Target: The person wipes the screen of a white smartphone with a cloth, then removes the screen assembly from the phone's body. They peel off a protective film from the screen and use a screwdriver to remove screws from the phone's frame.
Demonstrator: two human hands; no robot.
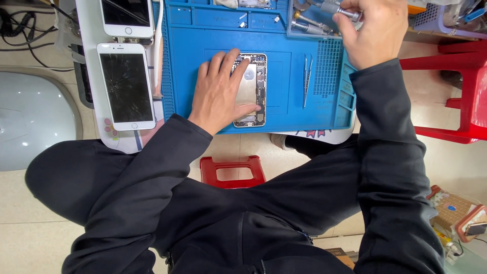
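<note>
The left hand (219, 91) lies flat, palm down, its fingers (229, 63) spread and relaxed rather than curled, pressing on the left part of an opened phone (253, 91). The thumb runs along the phone's lower edge. The phone lies with its insides up, metal shields and small parts showing to the right of the hand, in the middle of a blue mat (284, 35) on the tabletop.

The right hand (374, 31) is raised to the mat's upper right corner, its fingers pinched around a silver screwdriver (342, 11). More silver drivers (309, 26) lie in a clear tray just left of that hand. A pair of tweezers (306, 78) rests on the mat between the phone and a gridded patch (327, 73) of small cells.

Left of the mat, a white phone (127, 86) with a cracked dark screen lies face up on a white board (91, 30), well apart from the left hand. A second white phone (127, 18) lies just above it. A white cable (159, 50) runs down the mat's left edge.

Both arms wear dark sleeves. Below the tabletop stands a small red stool (232, 171), and a larger red stool (464, 91) stands at the right.
</note>
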